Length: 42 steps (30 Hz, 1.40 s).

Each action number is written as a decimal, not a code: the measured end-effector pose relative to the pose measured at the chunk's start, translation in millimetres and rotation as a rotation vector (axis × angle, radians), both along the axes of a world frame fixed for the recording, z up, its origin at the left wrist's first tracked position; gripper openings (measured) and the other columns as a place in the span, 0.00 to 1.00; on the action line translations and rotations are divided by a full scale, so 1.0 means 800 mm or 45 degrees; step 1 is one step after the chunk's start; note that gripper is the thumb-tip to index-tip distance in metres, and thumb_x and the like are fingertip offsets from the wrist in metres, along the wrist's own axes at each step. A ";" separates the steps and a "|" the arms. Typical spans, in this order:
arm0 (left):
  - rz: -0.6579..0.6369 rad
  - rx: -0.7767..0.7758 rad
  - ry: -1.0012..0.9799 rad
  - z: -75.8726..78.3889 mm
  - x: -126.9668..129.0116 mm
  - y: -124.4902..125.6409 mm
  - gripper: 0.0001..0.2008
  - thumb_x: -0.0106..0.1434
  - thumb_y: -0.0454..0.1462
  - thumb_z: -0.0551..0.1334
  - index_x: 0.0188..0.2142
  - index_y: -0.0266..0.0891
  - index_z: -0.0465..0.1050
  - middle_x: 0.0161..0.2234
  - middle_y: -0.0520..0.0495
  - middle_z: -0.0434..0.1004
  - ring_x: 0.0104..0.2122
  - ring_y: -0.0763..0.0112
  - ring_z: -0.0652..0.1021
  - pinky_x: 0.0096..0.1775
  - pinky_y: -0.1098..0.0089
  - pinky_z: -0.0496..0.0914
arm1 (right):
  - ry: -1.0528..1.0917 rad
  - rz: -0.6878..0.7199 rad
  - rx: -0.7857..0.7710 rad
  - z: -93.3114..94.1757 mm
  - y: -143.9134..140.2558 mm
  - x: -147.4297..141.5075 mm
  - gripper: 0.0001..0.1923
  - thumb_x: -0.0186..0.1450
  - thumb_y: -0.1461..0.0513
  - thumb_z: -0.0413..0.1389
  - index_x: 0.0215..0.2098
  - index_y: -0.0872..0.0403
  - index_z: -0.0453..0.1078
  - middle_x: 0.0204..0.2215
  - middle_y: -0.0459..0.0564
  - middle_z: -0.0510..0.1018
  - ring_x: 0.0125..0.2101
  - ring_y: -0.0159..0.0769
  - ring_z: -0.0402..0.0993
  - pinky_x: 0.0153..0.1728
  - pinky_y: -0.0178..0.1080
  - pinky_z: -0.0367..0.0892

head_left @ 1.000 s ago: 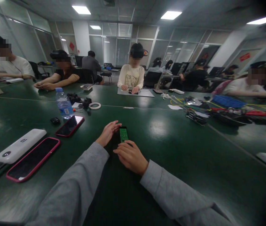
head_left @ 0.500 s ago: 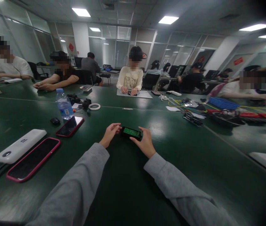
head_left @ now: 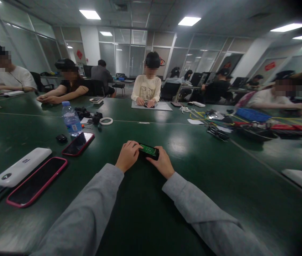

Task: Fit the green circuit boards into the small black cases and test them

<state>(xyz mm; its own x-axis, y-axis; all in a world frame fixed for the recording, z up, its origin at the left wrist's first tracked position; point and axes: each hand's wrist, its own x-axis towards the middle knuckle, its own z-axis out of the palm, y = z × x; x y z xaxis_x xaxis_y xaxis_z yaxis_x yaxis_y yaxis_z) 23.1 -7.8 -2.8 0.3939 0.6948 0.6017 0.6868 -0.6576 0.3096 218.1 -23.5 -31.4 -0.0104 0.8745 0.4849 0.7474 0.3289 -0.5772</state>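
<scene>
Green-faced black device (head_left: 149, 150) lies sideways btwn both hands.

Over a dark green glossy table (head_left: 193, 199), the left hand (head_left: 128, 156) and right hand (head_left: 162, 164), both in grey sleeves, grip opposite ends of a small black device with a green circuit board (head_left: 149, 150), while two red-cased phones (head_left: 78, 143) and a white power bank (head_left: 21, 167) lie well to the left.

place: open-plan office workroom | shared green table (head_left: 193, 167) | glass partitions (head_left: 129, 53) at 12 o'clock | ceiling light panels (head_left: 189, 21) | seated co-workers
</scene>
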 end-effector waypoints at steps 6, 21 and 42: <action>0.001 -0.016 0.017 -0.002 0.000 0.004 0.14 0.61 0.29 0.52 0.43 0.43 0.70 0.42 0.47 0.70 0.44 0.66 0.68 0.45 0.64 0.63 | 0.027 0.001 0.000 0.008 -0.006 -0.003 0.25 0.53 0.56 0.61 0.45 0.54 0.59 0.39 0.50 0.71 0.38 0.39 0.69 0.39 0.41 0.66; -0.052 -0.050 -0.033 0.002 0.000 0.000 0.16 0.62 0.29 0.50 0.46 0.42 0.68 0.42 0.46 0.69 0.43 0.66 0.69 0.45 0.63 0.64 | 0.032 0.014 0.077 0.006 -0.005 -0.002 0.23 0.54 0.56 0.59 0.45 0.53 0.59 0.39 0.51 0.70 0.38 0.40 0.70 0.39 0.43 0.66; -0.077 -0.037 -0.020 -0.003 -0.001 0.005 0.17 0.61 0.28 0.50 0.46 0.42 0.69 0.42 0.46 0.69 0.43 0.66 0.69 0.46 0.63 0.64 | 0.031 0.020 0.074 0.005 -0.005 -0.001 0.24 0.54 0.55 0.59 0.45 0.53 0.60 0.38 0.51 0.71 0.38 0.40 0.70 0.38 0.42 0.66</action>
